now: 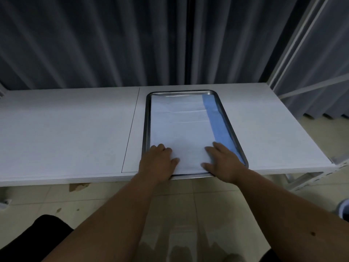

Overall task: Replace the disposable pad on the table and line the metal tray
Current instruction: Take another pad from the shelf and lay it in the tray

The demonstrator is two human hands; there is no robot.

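Note:
A metal tray (pixel 147 118) lies on the white table (pixel 66 129), its near end at the table's front edge. Inside it a white sheet (pixel 179 129) covers most of the floor, and a blue strip (pixel 219 127) of the pad shows along the tray's right side. My left hand (pixel 158 161) rests on the sheet's near left corner, fingers bent down onto it. My right hand (pixel 221 159) presses flat on the sheet's near right part, beside the blue strip.
A thin seam (pixel 131 129) runs across the table left of the tray. Grey curtains (pixel 113 44) hang behind the table. A white metal frame (pixel 294 53) stands at the right. Tiled floor (pixel 188 205) lies below the front edge.

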